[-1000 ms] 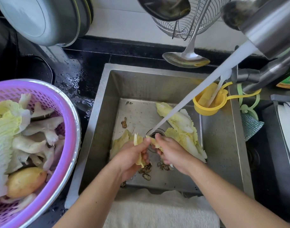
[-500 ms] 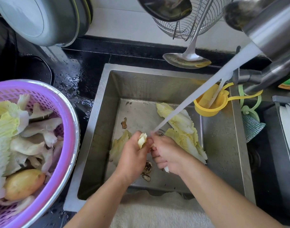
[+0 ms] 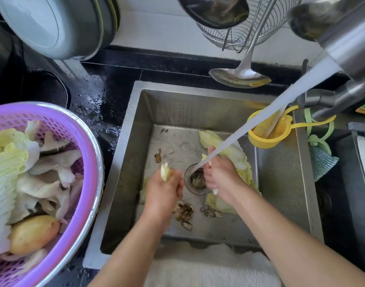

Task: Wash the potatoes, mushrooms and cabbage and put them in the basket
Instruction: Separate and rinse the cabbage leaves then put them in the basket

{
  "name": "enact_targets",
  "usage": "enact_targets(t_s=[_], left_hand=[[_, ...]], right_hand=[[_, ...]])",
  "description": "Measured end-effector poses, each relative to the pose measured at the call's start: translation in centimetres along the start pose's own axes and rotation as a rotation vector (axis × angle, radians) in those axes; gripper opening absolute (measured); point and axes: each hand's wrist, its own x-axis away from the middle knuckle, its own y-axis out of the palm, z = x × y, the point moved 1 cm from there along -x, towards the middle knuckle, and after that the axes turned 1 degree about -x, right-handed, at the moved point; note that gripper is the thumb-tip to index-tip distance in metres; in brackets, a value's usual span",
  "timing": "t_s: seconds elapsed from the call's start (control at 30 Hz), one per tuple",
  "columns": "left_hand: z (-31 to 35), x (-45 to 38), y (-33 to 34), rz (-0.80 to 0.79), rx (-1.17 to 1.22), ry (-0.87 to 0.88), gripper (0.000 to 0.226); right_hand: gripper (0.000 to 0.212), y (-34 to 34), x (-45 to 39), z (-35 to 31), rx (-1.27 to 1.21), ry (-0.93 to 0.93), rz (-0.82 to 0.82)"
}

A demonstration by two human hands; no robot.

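Observation:
My left hand (image 3: 164, 188) grips a small crumpled cabbage piece (image 3: 165, 171) above the sink floor, left of the drain (image 3: 197, 181). My right hand (image 3: 221, 176) holds another cabbage piece (image 3: 205, 157) under the running water stream (image 3: 260, 119). More cabbage leaves (image 3: 229, 150) lie in the sink behind and under my right hand. The purple basket (image 3: 73, 131) at left holds cabbage (image 3: 5, 162), mushrooms (image 3: 51, 162) and a potato (image 3: 33, 233).
Brown scraps (image 3: 184, 211) lie on the steel sink (image 3: 281, 183) floor near the drain. A yellow strainer cup (image 3: 266, 139) hangs at the sink's right wall. A ladle (image 3: 239, 76) hangs above the back rim. A white towel (image 3: 210, 268) covers the front edge.
My hands have pulled apart: the left moved left with its cabbage piece, the right shifted right and back into the water stream. The drain now shows between them.

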Motion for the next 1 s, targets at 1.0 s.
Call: enact_targets(t_s=[1.0], left_hand=[[-0.7,-4.1,1.6,-0.219,0.509,-0.536,0.043]], right_hand=[[0.016,-1.9,1.6,1.5,-0.508,0.322,-0.260]])
